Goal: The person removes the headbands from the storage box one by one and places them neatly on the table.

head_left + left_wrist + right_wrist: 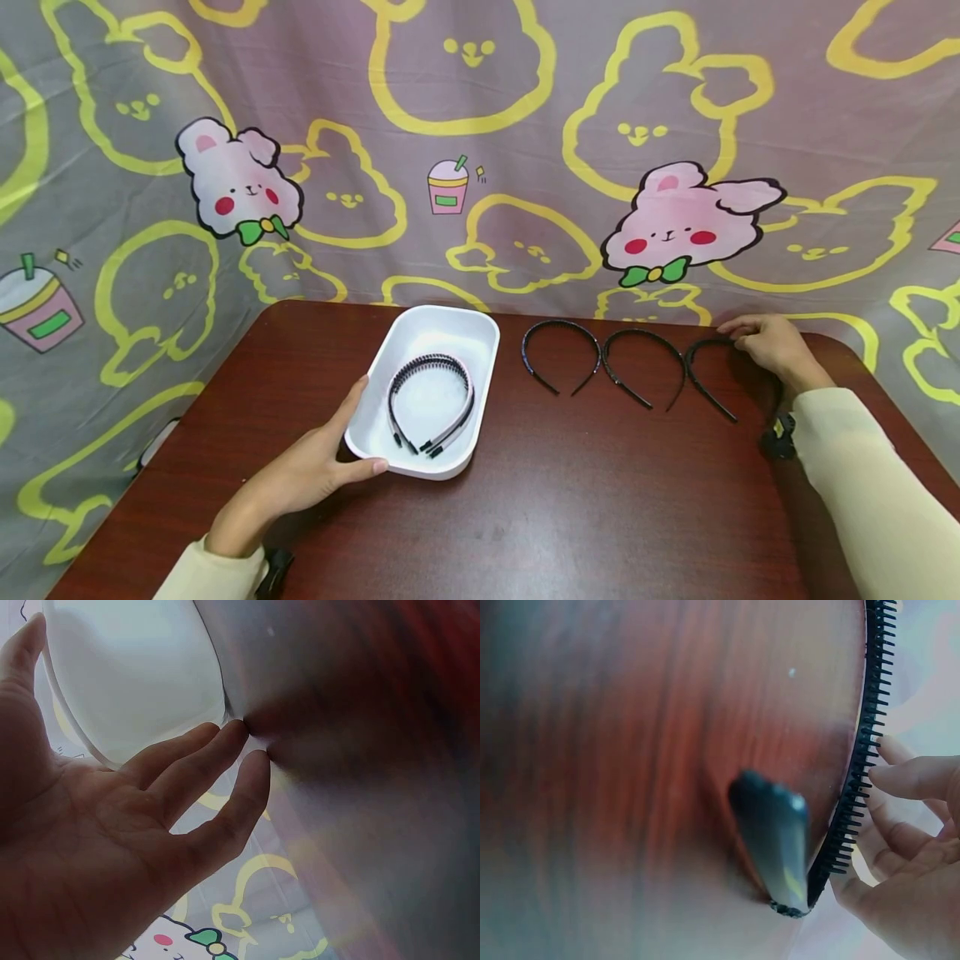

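Note:
My left hand (315, 462) grips the near left corner of a white plastic tray (487, 333), thumb at the near end and fingers along the left side. In the left wrist view, its fingers spread along the tray wall (142, 667). Nested headbands (431, 360), black-toothed and pale, lie in the tray. On the right, my right hand (776, 346) pinches the top of a black headband (708, 390) on the table. The right wrist view shows its comb-like teeth (855, 787) against the fingertips and one blurred end near the camera. Part of this headband is hidden behind the hand.
Two more dark headbands, one with bluish glints (528, 358) and one black (626, 387), lie in a row between the tray and my right hand. The brown wooden table (570, 508) meets a cartoon-printed curtain (525, 167) at its back edge.

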`<state>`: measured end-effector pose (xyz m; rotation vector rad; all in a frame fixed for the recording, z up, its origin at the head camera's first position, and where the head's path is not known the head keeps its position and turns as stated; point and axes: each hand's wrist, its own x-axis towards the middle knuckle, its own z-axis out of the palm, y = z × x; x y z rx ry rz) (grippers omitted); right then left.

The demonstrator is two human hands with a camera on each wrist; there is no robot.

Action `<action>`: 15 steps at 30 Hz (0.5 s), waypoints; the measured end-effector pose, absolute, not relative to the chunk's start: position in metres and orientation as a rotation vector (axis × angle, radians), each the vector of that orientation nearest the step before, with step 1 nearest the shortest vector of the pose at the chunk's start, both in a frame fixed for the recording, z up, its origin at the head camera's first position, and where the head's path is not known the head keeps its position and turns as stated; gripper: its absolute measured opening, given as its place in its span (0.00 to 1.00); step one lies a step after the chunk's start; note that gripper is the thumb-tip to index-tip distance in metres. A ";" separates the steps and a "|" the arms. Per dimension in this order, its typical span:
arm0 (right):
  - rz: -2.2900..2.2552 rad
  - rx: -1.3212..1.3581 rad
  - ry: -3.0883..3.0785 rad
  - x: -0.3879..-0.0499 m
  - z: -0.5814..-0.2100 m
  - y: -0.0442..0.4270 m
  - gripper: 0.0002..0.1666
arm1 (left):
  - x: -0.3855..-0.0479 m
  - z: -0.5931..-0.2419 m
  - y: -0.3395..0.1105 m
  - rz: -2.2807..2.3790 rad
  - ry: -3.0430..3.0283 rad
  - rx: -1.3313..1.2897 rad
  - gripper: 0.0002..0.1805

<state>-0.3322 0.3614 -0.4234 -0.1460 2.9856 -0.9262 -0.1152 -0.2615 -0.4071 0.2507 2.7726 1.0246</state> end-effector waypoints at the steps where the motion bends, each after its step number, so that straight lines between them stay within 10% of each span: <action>1: -0.917 -0.149 2.992 -0.332 -0.423 0.362 0.17 | -0.115 -0.407 -0.261 1.024 2.773 0.251 0.65; 15: -0.786 -0.223 3.086 -0.316 -0.415 0.362 0.17 | -0.115 -0.407 -0.261 1.018 2.771 0.245 0.65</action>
